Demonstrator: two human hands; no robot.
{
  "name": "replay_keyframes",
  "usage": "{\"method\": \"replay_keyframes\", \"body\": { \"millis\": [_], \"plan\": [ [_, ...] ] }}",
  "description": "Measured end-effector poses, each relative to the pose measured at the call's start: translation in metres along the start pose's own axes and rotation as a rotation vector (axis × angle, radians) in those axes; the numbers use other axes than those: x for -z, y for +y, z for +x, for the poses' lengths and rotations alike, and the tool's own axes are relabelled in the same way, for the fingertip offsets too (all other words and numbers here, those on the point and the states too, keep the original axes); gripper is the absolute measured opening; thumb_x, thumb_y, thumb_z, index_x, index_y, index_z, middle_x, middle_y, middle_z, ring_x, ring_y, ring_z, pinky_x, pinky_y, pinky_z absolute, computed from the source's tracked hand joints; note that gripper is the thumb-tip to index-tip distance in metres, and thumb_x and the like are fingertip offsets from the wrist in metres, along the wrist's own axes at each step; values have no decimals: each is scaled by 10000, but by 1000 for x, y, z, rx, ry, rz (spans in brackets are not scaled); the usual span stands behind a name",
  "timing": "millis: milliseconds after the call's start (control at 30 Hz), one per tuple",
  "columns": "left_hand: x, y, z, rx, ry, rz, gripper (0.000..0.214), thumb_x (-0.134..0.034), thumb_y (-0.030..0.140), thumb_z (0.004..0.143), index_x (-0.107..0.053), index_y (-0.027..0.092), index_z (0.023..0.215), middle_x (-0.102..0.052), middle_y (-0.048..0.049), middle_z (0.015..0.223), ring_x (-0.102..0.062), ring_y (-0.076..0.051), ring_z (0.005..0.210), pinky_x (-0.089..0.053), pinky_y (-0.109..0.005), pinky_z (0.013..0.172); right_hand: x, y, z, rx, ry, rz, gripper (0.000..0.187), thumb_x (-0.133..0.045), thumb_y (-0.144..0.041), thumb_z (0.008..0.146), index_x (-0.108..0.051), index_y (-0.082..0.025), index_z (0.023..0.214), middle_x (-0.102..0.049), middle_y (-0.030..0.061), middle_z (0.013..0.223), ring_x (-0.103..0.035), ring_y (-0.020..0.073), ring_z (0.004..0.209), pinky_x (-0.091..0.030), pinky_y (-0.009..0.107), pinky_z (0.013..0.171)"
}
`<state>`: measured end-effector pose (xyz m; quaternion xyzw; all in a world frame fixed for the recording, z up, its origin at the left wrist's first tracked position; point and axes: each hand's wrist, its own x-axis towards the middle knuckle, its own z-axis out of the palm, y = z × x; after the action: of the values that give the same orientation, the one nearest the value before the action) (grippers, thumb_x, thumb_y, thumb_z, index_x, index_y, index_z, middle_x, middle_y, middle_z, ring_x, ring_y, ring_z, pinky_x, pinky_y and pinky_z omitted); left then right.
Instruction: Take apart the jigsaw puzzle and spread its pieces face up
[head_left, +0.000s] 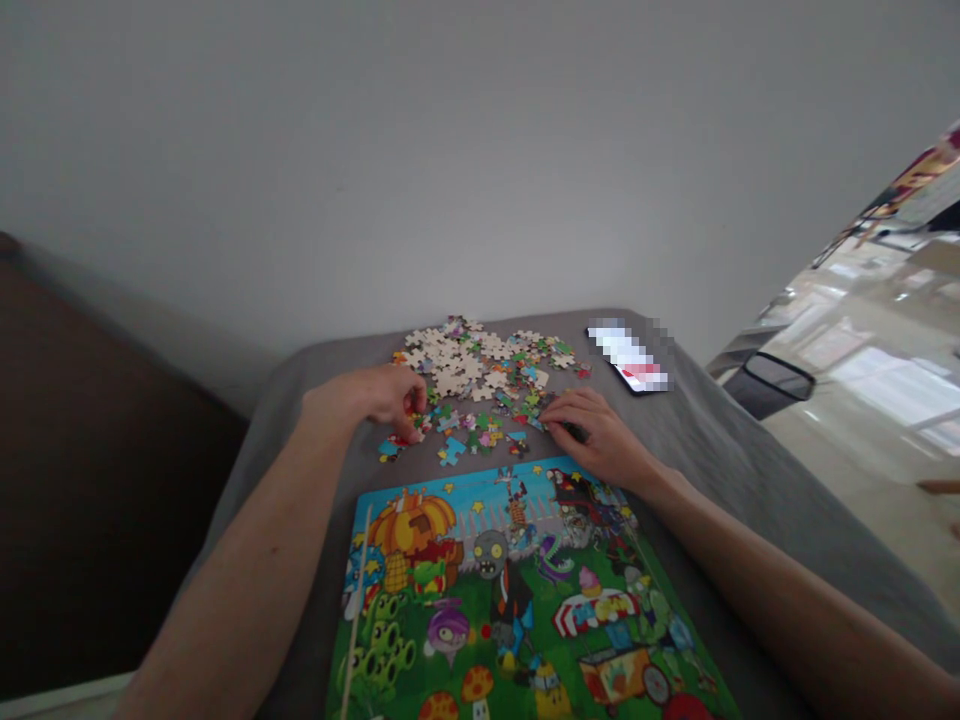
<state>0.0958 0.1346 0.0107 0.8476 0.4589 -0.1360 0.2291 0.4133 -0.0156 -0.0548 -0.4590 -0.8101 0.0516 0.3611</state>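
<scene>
My left hand (pixel 397 400) is at the left of the loose puzzle pieces (pixel 472 432), thumb and fingers curled round a small colourful puzzle piece (pixel 410 408) that is partly hidden. On the right side of the pile, my right hand (pixel 589 432) has its fingers drawn together, their tips at several pieces. What lies between those tips is too small to make out. Behind both hands is a heap of pieces (pixel 450 362), many with their plain beige backs up. Nearest me lies the puzzle board (pixel 517 600), with a printed cartoon of zombies, plants and a pumpkin.
A grey cloth (pixel 750 530) covers the table. At the back right lies a phone (pixel 628 358) with a lit, blurred screen. A pale wall (pixel 480 180) rises behind the table. To the left is a dark brown panel (pixel 97 480); to the right, a shiny floor (pixel 885 370).
</scene>
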Motion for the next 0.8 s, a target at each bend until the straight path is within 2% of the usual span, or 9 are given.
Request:
{"method": "replay_keyframes", "body": {
  "millis": [167,367,567,667,800],
  "plan": [
    [2,-16,-1,26,57,10,413,-882,320,525,-712,241,893,-679,7,805,-579,-177,693,-374,-269,592,0,0,-1,-3,-2,11,201,-564,-212,995,-762,-234,1016,-782,73,1019,-673,251,1009,-533,484,946],
    [9,-29,0,53,57,-32,399,-802,486,609,-732,233,910,-724,-34,867,-630,-206,740,-412,-287,641,1,-1,0,7,-16,5,213,-551,-214,997,-762,-239,1012,-785,72,1015,-685,255,1009,-537,490,948],
    [12,-36,-2,51,38,-70,446,-759,541,585,-723,223,896,-733,-50,888,-645,-225,784,-433,-296,661,2,-1,1,31,-18,12,211,-547,-205,998,-756,-223,1013,-785,80,1007,-696,255,991,-550,482,920],
    [14,-50,-5,70,48,-88,442,-757,539,577,-723,221,882,-739,-47,878,-651,-229,795,-442,-301,669,3,-1,1,31,-25,11,221,-545,-207,998,-764,-232,1020,-786,80,1006,-702,252,980,-553,481,915],
    [16,-74,-12,63,133,-71,406,-780,494,592,-717,199,863,-737,-43,820,-635,-207,739,-448,-300,656,5,-1,1,24,-30,15,230,-545,-214,998,-772,-243,1026,-787,77,1002,-705,250,977,-559,477,911]
  ]
}}
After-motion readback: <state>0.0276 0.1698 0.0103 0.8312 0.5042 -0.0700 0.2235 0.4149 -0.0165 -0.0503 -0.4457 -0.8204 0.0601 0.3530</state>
